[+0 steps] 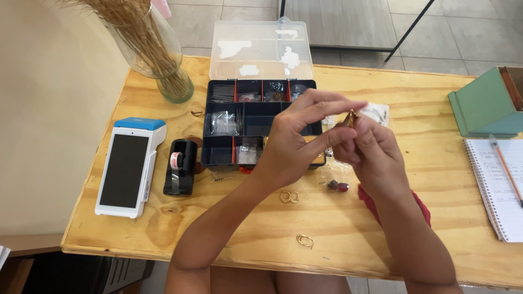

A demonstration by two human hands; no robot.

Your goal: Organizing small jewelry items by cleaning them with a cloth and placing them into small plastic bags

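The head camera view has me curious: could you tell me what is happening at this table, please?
A person holds both hands together above a wooden table. The left hand and right hand pinch a small gold piece between their fingers. Behind them an organizer box sits open, with gold hoops and a gold clasp loose on the wood nearby.

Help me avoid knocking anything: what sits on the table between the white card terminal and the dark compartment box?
A black tape dispenser stands between the white terminal and the organiser box, seen in the head view.
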